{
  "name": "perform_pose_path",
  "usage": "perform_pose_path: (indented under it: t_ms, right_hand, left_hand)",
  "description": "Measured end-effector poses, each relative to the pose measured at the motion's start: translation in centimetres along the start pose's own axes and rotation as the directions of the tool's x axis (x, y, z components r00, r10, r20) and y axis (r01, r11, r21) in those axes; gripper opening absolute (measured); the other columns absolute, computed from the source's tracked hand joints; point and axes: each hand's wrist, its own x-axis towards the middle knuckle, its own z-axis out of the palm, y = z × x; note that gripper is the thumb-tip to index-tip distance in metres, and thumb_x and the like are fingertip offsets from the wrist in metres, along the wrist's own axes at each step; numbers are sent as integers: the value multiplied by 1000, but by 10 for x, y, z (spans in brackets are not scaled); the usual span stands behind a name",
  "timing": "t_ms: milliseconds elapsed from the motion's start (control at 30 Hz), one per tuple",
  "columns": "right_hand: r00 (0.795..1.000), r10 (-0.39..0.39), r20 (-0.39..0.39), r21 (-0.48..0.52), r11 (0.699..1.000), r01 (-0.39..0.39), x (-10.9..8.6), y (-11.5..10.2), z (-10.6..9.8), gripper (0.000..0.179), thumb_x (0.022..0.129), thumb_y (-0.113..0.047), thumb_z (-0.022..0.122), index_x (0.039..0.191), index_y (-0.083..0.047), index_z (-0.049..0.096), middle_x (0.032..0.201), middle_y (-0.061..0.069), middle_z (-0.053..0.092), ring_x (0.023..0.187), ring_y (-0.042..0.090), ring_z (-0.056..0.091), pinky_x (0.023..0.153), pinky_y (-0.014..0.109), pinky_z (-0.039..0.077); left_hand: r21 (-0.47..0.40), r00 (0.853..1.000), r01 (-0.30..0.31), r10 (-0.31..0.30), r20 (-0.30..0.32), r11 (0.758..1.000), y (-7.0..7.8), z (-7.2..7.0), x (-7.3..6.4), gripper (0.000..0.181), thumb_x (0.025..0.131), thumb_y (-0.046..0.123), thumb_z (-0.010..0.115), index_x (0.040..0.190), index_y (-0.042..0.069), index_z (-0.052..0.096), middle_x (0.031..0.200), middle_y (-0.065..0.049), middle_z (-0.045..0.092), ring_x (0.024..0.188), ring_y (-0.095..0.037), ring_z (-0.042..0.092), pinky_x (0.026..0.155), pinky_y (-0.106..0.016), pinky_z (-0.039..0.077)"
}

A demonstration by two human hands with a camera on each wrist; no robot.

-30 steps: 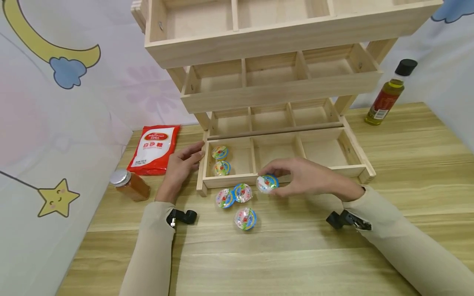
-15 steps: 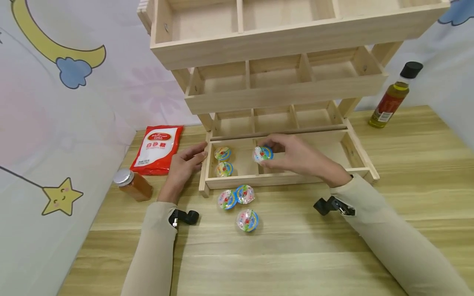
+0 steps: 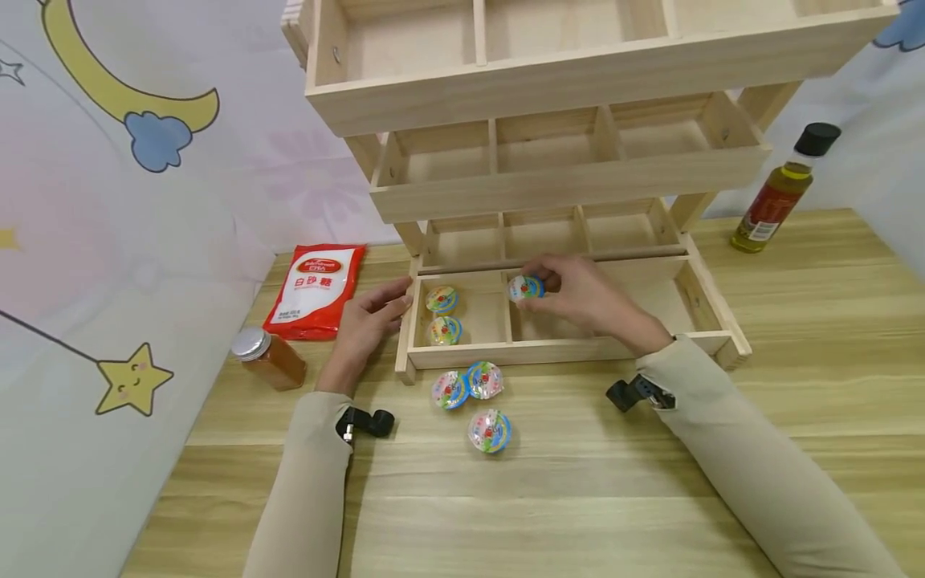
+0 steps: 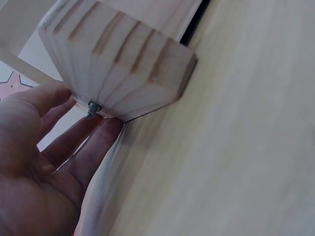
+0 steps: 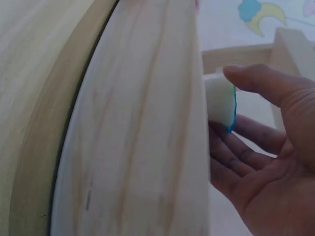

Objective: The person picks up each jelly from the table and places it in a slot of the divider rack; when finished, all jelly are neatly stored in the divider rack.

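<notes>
Over the tabletop point(image 3: 433, 514), my right grip point(image 3: 581, 295), clamped on a jelly cup point(image 3: 525, 288), has carried it farther, to the wooden rack point(image 3: 462, 356)'s near middle compartment, seemingly almost placed, while my loose left grip point(image 3: 367, 323) touches the rack's left end.

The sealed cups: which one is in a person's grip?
The cup in the grip of the right hand, at the middle compartment of the front bottom tray. The others are unheld: two cups in its left compartment, three cups on the table.
</notes>
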Motion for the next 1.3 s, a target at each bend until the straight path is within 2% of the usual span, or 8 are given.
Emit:
perform_pose_path:
  t_ms: [433,700,1000,1300]
  right_hand:
    - [998,47,-49,-86,995,-51,7,19,7,48,90,-15,82,132,5,66,114,18,71,103,31,66,90,43,55]
    - [995,79,-65,-68,994,-83,11,24,14,53,91,-13,81,135,9,62,120,22,70,109,34,67,95,47,56]
    - [996,72,-60,-43,996,-74,13,25,18,50,92,-12,81,134,7,64,118,22,71,109,34,68,94,46,56]
    - [997,59,-55,-35,998,-61,12,25,22,49,95,-14,81,135,8,64,117,22,71,108,34,68,94,47,57]
  left_hand:
    - [-4,1000,4,-4,17,1000,1,0,3,43,103,19,72,145,9,67,144,-10,65,124,-23,64,90,-27,60]
    - [-2,1000,5,-5,10,1000,1,0,1,43,103,18,72,145,9,67,144,-10,65,120,-20,65,89,-26,60]
    - [-31,1000,4,-4,7,1000,-1,-1,1,43,103,17,73,144,9,68,144,-9,66,118,-17,67,90,-27,60]
    - [-8,1000,10,-10,6,1000,-2,-3,1,43,103,21,73,144,9,68,144,-9,66,118,-16,66,90,-25,60]
